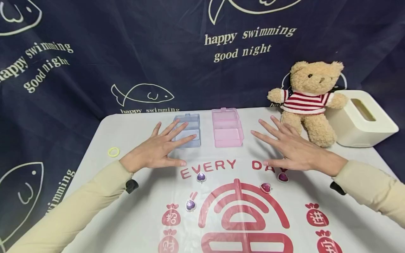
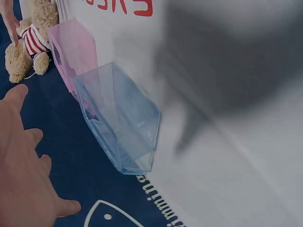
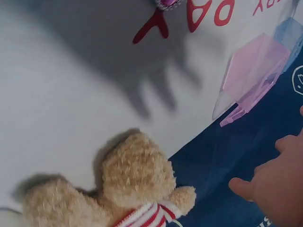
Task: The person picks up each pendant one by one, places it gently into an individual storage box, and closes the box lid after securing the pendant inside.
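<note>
"Blue box (image 1: 193, 128): where does it sit?"

"Just above and left of the middle of the head view, on the white table (image 1: 139, 228). It is see-through, with a small tab on its top edge. The pink box (image 1: 227, 135) stands just right of it, a narrow gap between."

"Is a hand on either one?"

"The left hand (image 1: 159, 147) crosses in front of the blue box in the head view, but the left wrist view has the hand at lower left and the box near the middle, apart. Its fingers are spread wide and grasp nothing."

"And the right hand (image 1: 289, 146)?"

"Right of centre, fingers fanned toward the pink box, well apart from it and likewise holding nothing. In the head view it overlaps a leg of the teddy bear (image 1: 311, 102); the right wrist view puts it at the right edge, away from the bear."

"What lies lower down?"

"Two purple gems (image 1: 191, 205) left of centre, one above the other, and two red gems (image 1: 266, 187) to the right, the upper one by the printed DAY."

"Anything else?"

"A yellow ring (image 1: 114, 152) at left, a white tissue box (image 1: 364, 137) beside the bear at right, and a navy curtain (image 1: 126, 52) across the top."
</note>
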The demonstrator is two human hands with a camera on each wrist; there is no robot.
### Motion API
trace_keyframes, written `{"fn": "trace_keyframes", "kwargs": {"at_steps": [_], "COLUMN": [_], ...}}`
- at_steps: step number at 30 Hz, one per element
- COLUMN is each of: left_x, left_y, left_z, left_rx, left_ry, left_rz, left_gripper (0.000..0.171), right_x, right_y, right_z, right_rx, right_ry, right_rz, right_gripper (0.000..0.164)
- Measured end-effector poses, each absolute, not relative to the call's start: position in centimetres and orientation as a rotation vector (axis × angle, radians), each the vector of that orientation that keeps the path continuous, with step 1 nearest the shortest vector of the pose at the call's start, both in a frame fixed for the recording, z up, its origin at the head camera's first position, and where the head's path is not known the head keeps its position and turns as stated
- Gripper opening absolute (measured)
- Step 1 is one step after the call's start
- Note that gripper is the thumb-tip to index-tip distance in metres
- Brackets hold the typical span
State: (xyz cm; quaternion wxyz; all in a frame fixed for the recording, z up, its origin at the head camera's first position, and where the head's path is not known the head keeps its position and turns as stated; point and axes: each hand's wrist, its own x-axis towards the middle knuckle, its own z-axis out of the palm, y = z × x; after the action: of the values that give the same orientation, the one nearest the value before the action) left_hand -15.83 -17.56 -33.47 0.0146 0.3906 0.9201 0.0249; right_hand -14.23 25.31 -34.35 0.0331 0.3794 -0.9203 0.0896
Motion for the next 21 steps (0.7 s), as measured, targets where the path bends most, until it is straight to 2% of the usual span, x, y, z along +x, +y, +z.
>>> {"fn": "trace_keyframes", "kwargs": {"at_steps": [4, 8, 17, 21], "left_x": [-16.2, -17.0, -19.6, -20.7], "left_y": [-18.0, -18.4, -18.3, -17.9], "left_z": [-34.5, -35.9, -38.2, -39.7], "left_rx": [1.182, 1.008, 0.598, 0.506], "left_ry": [2.965, 3.035, 2.889, 2.74], "left_rz": [0.263, 0.621, 1.11, 1.341], "left_gripper": [0.084, 0.09, 0.111, 0.113], "right_x": [-14.4, -14.2, -13.1, -12.7], "right_y": [24.0, 21.3, 13.9, 11.5], "right_z": [-34.9, -36.2, -38.7, -39.4], "right_rx": [1.194, 1.19, 1.194, 1.278], "right_ry": [-2.668, -2.469, -2.602, -2.703], "right_rz": [0.489, 0.709, 0.98, 0.985], "right_gripper": [0.08, 0.071, 0.084, 0.078]}}
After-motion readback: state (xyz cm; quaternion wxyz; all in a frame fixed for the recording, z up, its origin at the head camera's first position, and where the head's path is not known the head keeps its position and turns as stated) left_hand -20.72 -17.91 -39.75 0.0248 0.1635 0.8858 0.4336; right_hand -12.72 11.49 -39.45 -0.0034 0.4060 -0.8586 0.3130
